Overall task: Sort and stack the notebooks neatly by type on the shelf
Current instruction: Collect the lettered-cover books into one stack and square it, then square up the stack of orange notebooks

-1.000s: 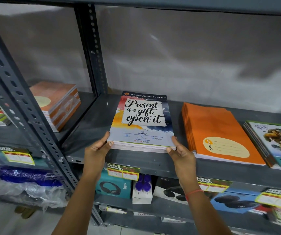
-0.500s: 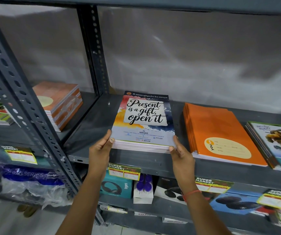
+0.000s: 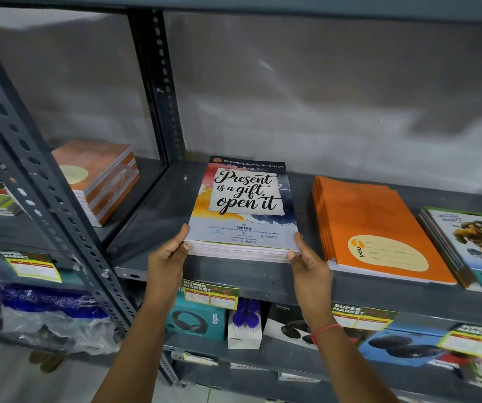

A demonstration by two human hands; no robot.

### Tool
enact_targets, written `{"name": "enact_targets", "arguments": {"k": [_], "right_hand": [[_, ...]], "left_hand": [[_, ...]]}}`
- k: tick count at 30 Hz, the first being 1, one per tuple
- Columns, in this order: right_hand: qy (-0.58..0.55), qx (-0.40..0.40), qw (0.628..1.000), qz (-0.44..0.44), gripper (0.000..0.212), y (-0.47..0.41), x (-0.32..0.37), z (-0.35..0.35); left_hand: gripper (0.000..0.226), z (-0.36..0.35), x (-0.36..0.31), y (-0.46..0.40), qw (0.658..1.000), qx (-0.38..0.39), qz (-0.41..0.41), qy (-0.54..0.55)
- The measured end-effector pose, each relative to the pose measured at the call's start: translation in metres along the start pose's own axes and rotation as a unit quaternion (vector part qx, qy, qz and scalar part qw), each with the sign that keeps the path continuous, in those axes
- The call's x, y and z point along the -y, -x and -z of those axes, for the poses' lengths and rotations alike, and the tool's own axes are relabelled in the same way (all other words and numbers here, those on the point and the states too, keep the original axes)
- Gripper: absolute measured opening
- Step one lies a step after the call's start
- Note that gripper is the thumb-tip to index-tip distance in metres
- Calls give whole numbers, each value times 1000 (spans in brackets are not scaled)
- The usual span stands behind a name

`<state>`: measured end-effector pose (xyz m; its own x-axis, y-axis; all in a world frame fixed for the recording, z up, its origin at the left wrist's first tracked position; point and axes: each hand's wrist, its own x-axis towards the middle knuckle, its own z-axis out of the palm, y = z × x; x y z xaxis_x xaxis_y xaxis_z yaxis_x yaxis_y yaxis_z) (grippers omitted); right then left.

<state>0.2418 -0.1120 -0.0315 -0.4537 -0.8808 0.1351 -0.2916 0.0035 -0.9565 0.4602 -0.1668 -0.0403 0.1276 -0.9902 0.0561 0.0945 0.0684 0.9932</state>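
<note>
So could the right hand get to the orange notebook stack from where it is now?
Probably yes. The right hand grips the near right corner of the "Present is a gift" stack, and the orange stack lies just to its right, with bare shelf between.

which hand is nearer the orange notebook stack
Right. The right hand grips the near right corner of the "Present is a gift" stack, just left of the orange stack. The left hand holds that stack's far left corner.

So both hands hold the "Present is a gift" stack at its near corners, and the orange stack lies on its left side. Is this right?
Not quite. In the head view the orange stack lies to the right of the "Present is a gift" stack, not left. The left hand and right hand do hold its near corners.
</note>
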Motion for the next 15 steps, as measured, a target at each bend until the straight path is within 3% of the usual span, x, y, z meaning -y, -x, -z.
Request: {"name": "enact_targets", "arguments": {"k": [10, 13, 15], "right_hand": [[31, 20, 999, -8, 42, -1, 9, 5], [76, 16, 997, 28, 44, 14, 17, 16], [79, -53, 989, 110, 44, 30, 22, 36]], "left_hand": [[38, -5, -12, 7, 1000, -10, 12, 4], [40, -26, -29, 23, 993, -106, 5, 47], [41, -54, -39, 43, 985, -162, -45, 32]]}}
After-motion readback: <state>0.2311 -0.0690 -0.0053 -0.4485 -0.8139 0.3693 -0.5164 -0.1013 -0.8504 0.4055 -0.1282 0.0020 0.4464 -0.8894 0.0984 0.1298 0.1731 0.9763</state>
